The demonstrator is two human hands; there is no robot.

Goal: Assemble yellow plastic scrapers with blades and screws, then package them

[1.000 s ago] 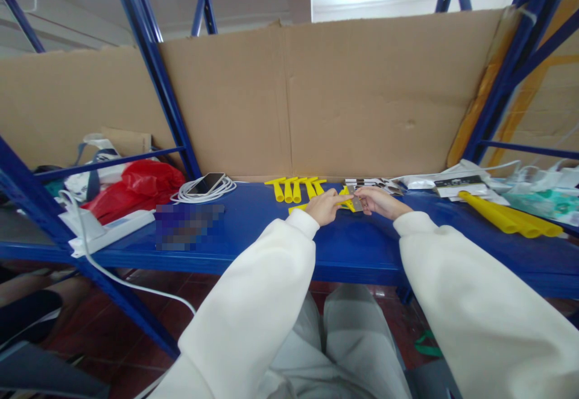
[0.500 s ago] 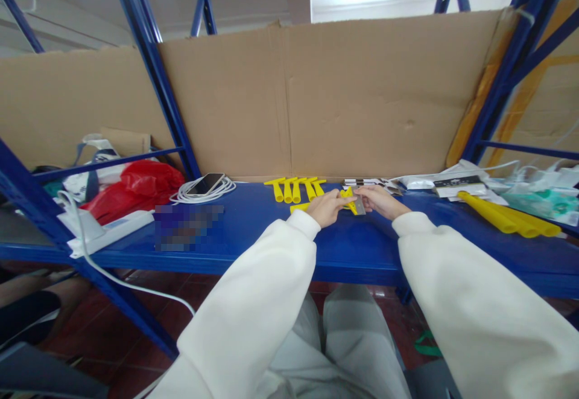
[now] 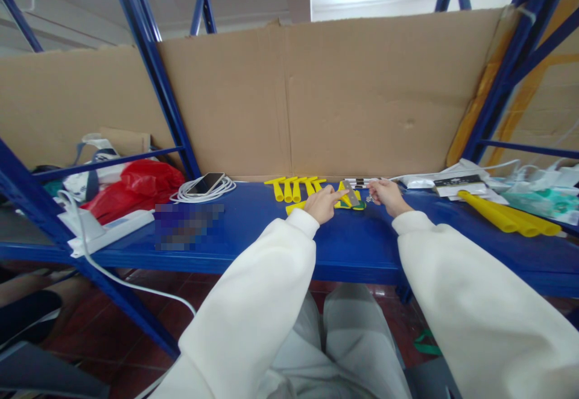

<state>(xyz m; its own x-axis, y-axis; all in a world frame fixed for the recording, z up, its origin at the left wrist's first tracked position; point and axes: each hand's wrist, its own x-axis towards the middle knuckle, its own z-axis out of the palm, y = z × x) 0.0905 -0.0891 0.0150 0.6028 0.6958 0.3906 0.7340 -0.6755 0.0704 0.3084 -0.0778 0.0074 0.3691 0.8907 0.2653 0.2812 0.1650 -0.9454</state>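
Note:
My left hand (image 3: 322,204) is closed over a yellow T-shaped scraper handle (image 3: 295,207) lying on the blue shelf, its index finger stretched toward the head. On that head sits a flat grey metal blade (image 3: 350,195), with a green and yellow piece (image 3: 359,206) beside it. To the right, apart from the blade, my right hand (image 3: 388,197) has its fingers pinched together next to some tiny shiny bits (image 3: 371,197); what the fingers hold is too small to make out. Several like yellow handles (image 3: 296,191) lie in a row behind my left hand.
Black-and-white strips (image 3: 359,182) lie behind my hands against the cardboard wall (image 3: 362,97). More yellow handles (image 3: 506,215) and plastic bags (image 3: 543,191) are on the right. Leftward are a phone (image 3: 205,184) on a coiled white cable, a power strip (image 3: 117,230) and a red bag (image 3: 145,185).
My right hand has moved off the blade to the right and its fingers have drawn together. The blade now shows more fully on the handle's head, while my left hand has barely shifted.

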